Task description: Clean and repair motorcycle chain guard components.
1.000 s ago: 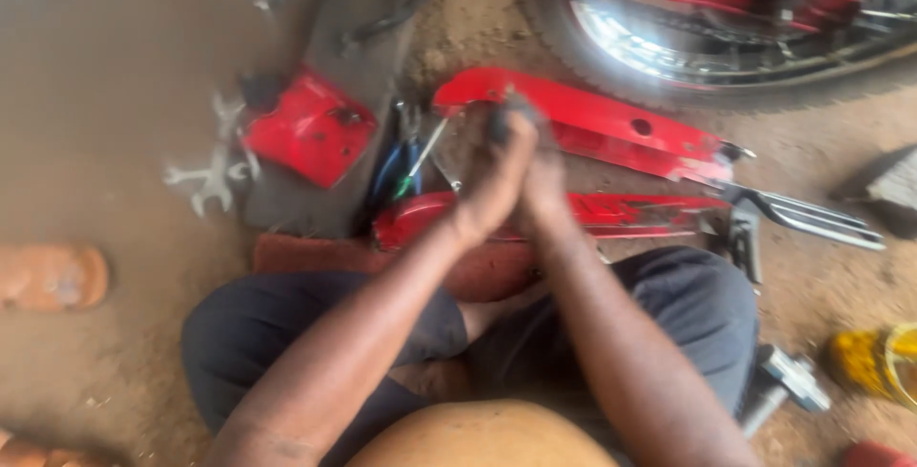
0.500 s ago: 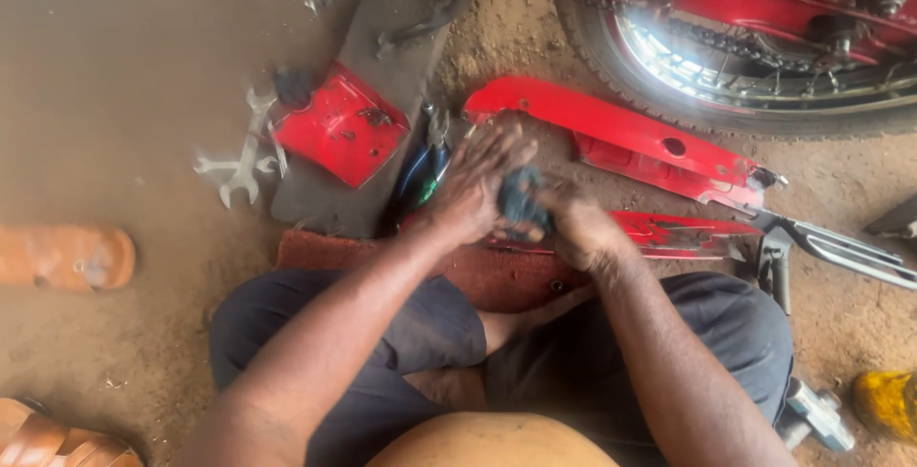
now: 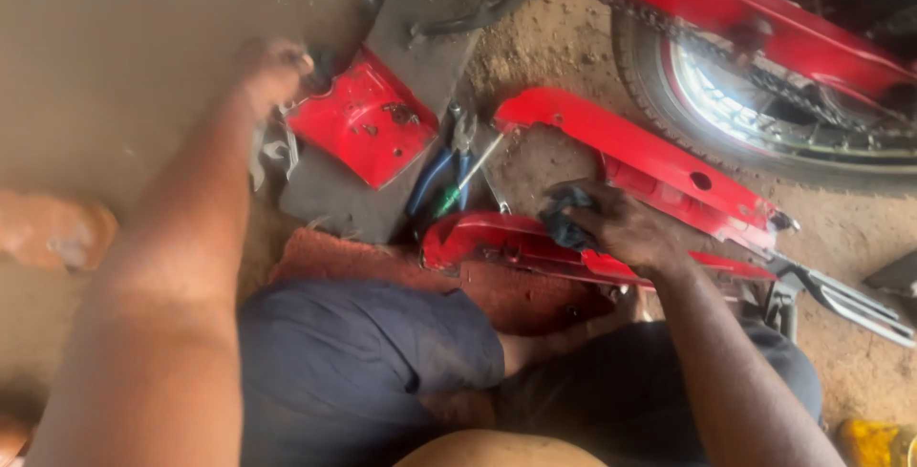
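I sit on the ground beside a red motorcycle. My left hand [image 3: 275, 68] is stretched far out to the upper left, at the top corner of a small red side cover [image 3: 368, 128]; it is blurred, so its grip is unclear. Metal spanners [image 3: 271, 150] lie just below it. My right hand [image 3: 626, 230] clutches a dark rag [image 3: 565, 219] and rests on a curved red panel [image 3: 506, 241] in front of my knees. Behind that hand lies a long red body panel [image 3: 635, 157].
Blue-handled pliers [image 3: 437, 173] and a green-handled screwdriver [image 3: 460, 190] lie on a grey board [image 3: 420, 61]. The rear wheel [image 3: 764, 118] and chain fill the upper right. A chrome bar [image 3: 850, 300] lies at right, a sandal [image 3: 57, 233] at left, a yellow object [image 3: 874, 443] at bottom right.
My hands were together on the rag over the curved panel. Now my left hand has swung out to the upper left, while the right stays on the panel with the rag.
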